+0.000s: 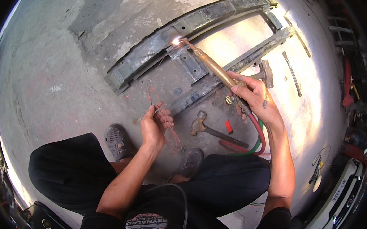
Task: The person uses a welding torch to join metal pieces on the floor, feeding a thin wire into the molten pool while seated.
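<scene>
My right hand (256,98) is wrapped round a brass gas torch (215,70), with red and green hoses (261,138) trailing from its rear. A bright flame (176,41) burns at the torch tip, against a bracket joint on a dark metal frame (154,45). This frame has a long curved beam and a straight bar (241,63), joined by plates (190,65). Closer to my knees, my left hand (155,123) is closed round a bent, looped length of thin reddish wire (174,140). One end of a thin rod reaches up toward the joint.
A hammer (199,124) lies on the concrete before my feet, beside a red lighter (228,126). Another hammer head (266,73) sits beyond the bar. A metal chisel-like bar (292,74) rests farther right. A vehicle bumper piece (331,203) stands at the lower right.
</scene>
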The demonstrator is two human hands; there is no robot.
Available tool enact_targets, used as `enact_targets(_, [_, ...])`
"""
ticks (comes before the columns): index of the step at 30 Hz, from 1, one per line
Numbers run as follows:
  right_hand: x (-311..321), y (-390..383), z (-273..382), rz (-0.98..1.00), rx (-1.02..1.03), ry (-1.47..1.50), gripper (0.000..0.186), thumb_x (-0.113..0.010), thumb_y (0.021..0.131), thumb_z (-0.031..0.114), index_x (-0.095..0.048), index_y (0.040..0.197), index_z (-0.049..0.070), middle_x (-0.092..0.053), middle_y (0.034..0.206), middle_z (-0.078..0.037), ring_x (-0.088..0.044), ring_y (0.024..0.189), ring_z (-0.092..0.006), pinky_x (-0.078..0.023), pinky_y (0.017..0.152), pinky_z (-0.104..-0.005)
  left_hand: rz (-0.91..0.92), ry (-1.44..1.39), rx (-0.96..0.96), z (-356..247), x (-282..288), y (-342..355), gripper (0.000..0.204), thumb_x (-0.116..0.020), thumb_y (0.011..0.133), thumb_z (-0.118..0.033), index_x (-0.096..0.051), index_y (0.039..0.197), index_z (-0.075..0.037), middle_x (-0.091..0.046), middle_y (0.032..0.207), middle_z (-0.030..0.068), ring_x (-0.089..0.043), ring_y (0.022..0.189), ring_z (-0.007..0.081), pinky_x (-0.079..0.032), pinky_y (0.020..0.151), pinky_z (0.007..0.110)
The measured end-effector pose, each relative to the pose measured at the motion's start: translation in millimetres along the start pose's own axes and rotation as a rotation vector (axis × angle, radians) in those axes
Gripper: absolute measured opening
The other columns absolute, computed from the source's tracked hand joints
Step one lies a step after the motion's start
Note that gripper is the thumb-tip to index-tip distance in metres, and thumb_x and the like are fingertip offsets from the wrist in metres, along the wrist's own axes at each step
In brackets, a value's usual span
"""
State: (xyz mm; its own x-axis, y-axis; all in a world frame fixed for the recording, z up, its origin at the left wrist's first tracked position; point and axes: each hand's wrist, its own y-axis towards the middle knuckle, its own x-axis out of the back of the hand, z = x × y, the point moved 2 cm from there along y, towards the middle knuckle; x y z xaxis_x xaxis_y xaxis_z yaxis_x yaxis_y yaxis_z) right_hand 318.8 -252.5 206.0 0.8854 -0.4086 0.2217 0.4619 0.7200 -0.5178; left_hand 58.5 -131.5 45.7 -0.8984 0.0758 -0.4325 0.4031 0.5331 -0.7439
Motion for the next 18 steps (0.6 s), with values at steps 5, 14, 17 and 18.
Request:
enact_targets(5, [0.3,0.4,0.1,-0.003,0.002,0.002,0.055,-0.064,0.102,0.026,-0.053,0.149,0.0,-0.066,0.089,-0.005,-0.061,0.054,-0.011,-0.047,0.043,-0.0259,0.001,0.003,0.004,-0.4,1.1,3.8,0.042,-0.032,0.113,-0.029,-0.055,0.129,0.001,-0.066,0.089,0.0135,-0.065,0.069,0.0231,-0.057,0.064,0.037])
enact_targets(14, [0.9,1.4,-3.2,0.0,0.004,0.001,0.053,-0.064,0.103,0.025,-0.053,0.149,0.0,-0.066,0.088,-0.005,-0.061,0.054,-0.0108,-0.047,0.042,-0.0259,0.001,0.015,0.003,0.9,3.0,5.5,0.042,-0.032,0.113,-0.03,-0.056,0.129,0.001,-0.067,0.09,0.0141,-0.065,0.07,0.0227,-0.057,0.064,0.037])
enact_targets(17, [1.6,1.2,-3.6,0.001,0.006,-0.002,0.053,-0.064,0.103,0.025,-0.053,0.149,0.0,-0.066,0.088,-0.005,-0.061,0.054,-0.0108,-0.047,0.042,-0.0259,0.006,0.012,0.0,0.5,2.0,4.9,0.041,-0.032,0.113,-0.03,-0.056,0.128,0.0,-0.067,0.09,0.0141,-0.066,0.07,0.0225,-0.057,0.064,0.037])
enact_targets(18, [1.8,1.1,-3.6,0.002,0.005,-0.002,0.053,-0.064,0.103,0.025,-0.053,0.149,0.0,-0.067,0.088,-0.005,-0.061,0.054,-0.0108,-0.047,0.042,-0.0259,0.008,0.011,-0.001,0.4,1.7,4.8,0.041,-0.032,0.113,-0.03,-0.056,0.128,0.0,-0.067,0.09,0.0141,-0.066,0.07,0.0224,-0.057,0.064,0.037])
